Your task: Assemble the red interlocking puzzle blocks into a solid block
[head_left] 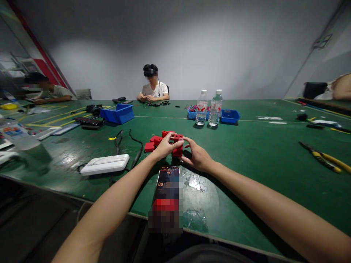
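A small upright stack of red blocks [177, 153] stands on the green table, and small round holes show in its top. My left hand [164, 147] is closed on the upper red block [178, 137], its thumb across the near side and its fingers behind. To the right of the stack is my right hand [200, 157], with thumb and fingers apart and curved toward it. Its fingertips are at the block's edge; whether they touch I cannot tell. More red blocks [149, 147] lie just left of the stack, partly hidden by my left hand.
A phone [168, 186] lies in front of my hands. To the left are a white power bank [105, 164], black cables [136, 157] and a blue bin [117, 114]. Two water bottles [202, 107] stand beyond; pliers [320, 157] lie right. A co-worker [153, 89] sits opposite.
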Tool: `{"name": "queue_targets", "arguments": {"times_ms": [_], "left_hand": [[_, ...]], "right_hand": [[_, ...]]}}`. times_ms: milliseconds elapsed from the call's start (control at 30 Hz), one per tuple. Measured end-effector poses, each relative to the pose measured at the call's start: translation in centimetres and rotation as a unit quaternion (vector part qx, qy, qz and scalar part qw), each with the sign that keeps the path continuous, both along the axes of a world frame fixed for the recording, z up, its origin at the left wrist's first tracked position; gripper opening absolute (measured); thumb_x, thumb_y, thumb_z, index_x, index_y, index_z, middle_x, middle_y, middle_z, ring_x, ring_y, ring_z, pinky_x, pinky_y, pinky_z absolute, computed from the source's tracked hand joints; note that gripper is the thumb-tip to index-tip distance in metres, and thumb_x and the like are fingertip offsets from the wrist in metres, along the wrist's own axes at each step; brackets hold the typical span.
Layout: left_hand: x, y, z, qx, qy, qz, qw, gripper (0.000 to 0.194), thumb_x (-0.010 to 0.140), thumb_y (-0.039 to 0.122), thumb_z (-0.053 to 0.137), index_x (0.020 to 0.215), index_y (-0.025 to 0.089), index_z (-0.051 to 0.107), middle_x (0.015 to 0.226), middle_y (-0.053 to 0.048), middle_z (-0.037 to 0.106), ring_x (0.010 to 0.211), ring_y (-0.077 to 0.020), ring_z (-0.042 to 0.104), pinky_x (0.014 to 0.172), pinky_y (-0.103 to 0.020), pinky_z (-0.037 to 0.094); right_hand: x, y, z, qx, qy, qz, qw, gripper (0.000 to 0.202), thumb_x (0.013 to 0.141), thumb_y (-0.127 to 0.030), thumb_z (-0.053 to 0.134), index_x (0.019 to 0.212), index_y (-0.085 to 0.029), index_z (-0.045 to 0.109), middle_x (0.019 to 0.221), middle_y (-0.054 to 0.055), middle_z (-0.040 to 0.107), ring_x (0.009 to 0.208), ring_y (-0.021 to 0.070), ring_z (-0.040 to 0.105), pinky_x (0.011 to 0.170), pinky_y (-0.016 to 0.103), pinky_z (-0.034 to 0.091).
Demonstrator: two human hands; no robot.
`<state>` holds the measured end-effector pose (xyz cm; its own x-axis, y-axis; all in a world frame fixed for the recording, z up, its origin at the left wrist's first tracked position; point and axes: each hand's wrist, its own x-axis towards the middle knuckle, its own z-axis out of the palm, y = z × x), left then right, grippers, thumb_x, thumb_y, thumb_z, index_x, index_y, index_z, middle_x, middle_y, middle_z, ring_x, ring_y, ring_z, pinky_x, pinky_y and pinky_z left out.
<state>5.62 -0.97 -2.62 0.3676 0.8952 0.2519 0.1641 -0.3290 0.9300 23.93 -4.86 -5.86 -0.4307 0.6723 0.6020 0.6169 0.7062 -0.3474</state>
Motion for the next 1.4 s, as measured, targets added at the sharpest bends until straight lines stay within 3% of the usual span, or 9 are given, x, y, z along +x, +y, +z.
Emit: {"name": "queue_targets", "arguments": {"times_ms": [300, 467, 667, 800, 933, 1033, 1167, 1300, 1400], "left_hand": [[-0.4, -0.4, 0.4, 0.003, 0.032, -0.046, 0.998, 0.053, 0.071, 0.051, 0.067, 0.109, 0.018, 0.050, 0.102, -0.007, 0.061, 0.084, -0.0181, 0.062, 0.075, -0.032, 0.049], [-1.3, -0.7, 1.4, 0.054, 0.116, -0.058, 0.990, 0.051, 0.074, 0.055, 0.062, 0.109, 0.019, 0.054, 0.093, -0.005, 0.064, 0.079, -0.0176, 0.060, 0.070, -0.028, 0.047], [-4.6, -0.1, 4.9, 0.202, 0.253, 0.114, 0.939, 0.048, 0.083, 0.061, 0.042, 0.087, 0.017, 0.062, 0.073, -0.003, 0.063, 0.065, -0.0155, 0.054, 0.064, -0.027, 0.040], [-8.5, 1.0, 6.2, 0.102, 0.375, 0.150, 0.909, 0.052, 0.069, 0.068, 0.054, 0.076, 0.018, 0.065, 0.076, -0.007, 0.066, 0.067, -0.0195, 0.057, 0.061, -0.027, 0.041], [-10.8, 2.2, 5.3, 0.012, 0.447, 0.126, 0.886, 0.056, 0.047, 0.067, 0.071, 0.077, 0.019, 0.066, 0.085, -0.009, 0.069, 0.074, -0.0234, 0.061, 0.062, -0.027, 0.042], [-10.7, 2.7, 4.1, -0.007, 0.473, 0.111, 0.874, 0.054, 0.040, 0.062, 0.075, 0.074, 0.021, 0.064, 0.077, -0.007, 0.069, 0.068, -0.0231, 0.061, 0.058, -0.026, 0.040], [-9.6, 2.9, 3.3, 0.010, 0.489, 0.115, 0.865, 0.044, 0.045, 0.056, 0.074, 0.068, 0.021, 0.060, 0.075, -0.007, 0.069, 0.065, -0.0219, 0.060, 0.058, -0.026, 0.039], [-9.4, 2.4, 3.9, 0.011, 0.509, 0.152, 0.847, 0.040, 0.043, 0.050, 0.075, 0.065, 0.021, 0.060, 0.071, -0.006, 0.068, 0.064, -0.0218, 0.061, 0.055, -0.026, 0.039], [-9.6, 2.0, 4.9, 0.013, 0.476, 0.180, 0.861, 0.039, 0.044, 0.050, 0.075, 0.066, 0.021, 0.060, 0.067, -0.005, 0.068, 0.062, -0.0214, 0.061, 0.054, -0.026, 0.039]], "right_hand": [[0.3, 0.3, 0.2, 0.026, 0.012, 0.081, 0.996, 0.087, 0.078, -0.034, 0.065, 0.146, -0.021, 0.013, 0.147, 0.018, 0.032, 0.136, 0.0296, 0.034, 0.107, 0.050, 0.037], [0.3, 0.2, 0.6, 0.015, 0.010, 0.111, 0.994, 0.085, 0.076, -0.032, 0.067, 0.144, -0.022, 0.017, 0.144, 0.017, 0.034, 0.134, 0.0296, 0.035, 0.107, 0.051, 0.036], [0.1, -0.1, 1.1, 0.006, 0.026, 0.108, 0.994, 0.080, 0.078, -0.033, 0.066, 0.142, -0.022, 0.020, 0.141, 0.016, 0.038, 0.130, 0.0284, 0.040, 0.107, 0.050, 0.036], [0.0, -0.2, 1.2, 0.003, 0.028, 0.108, 0.994, 0.079, 0.078, -0.034, 0.065, 0.143, -0.021, 0.021, 0.141, 0.015, 0.038, 0.129, 0.0266, 0.041, 0.108, 0.047, 0.037], [0.1, -0.1, 1.1, -0.003, 0.027, 0.101, 0.995, 0.080, 0.079, -0.035, 0.065, 0.143, -0.021, 0.020, 0.141, 0.015, 0.039, 0.130, 0.0279, 0.041, 0.107, 0.049, 0.037], [0.1, -0.1, 1.0, -0.008, 0.029, 0.097, 0.995, 0.080, 0.079, -0.036, 0.065, 0.143, -0.023, 0.021, 0.141, 0.016, 0.040, 0.130, 0.0292, 0.041, 0.106, 0.051, 0.038], [0.1, 0.0, 1.0, -0.011, 0.033, 0.097, 0.995, 0.079, 0.078, -0.036, 0.066, 0.143, -0.022, 0.022, 0.140, 0.015, 0.041, 0.129, 0.0283, 0.042, 0.106, 0.050, 0.039], [0.2, -0.1, 1.1, -0.016, 0.033, 0.097, 0.995, 0.078, 0.078, -0.036, 0.065, 0.142, -0.023, 0.022, 0.140, 0.015, 0.042, 0.128, 0.0281, 0.044, 0.105, 0.050, 0.039], [0.2, -0.1, 1.1, -0.017, 0.033, 0.096, 0.995, 0.078, 0.078, -0.037, 0.065, 0.142, -0.024, 0.023, 0.140, 0.015, 0.043, 0.127, 0.0287, 0.045, 0.104, 0.050, 0.040]]}}
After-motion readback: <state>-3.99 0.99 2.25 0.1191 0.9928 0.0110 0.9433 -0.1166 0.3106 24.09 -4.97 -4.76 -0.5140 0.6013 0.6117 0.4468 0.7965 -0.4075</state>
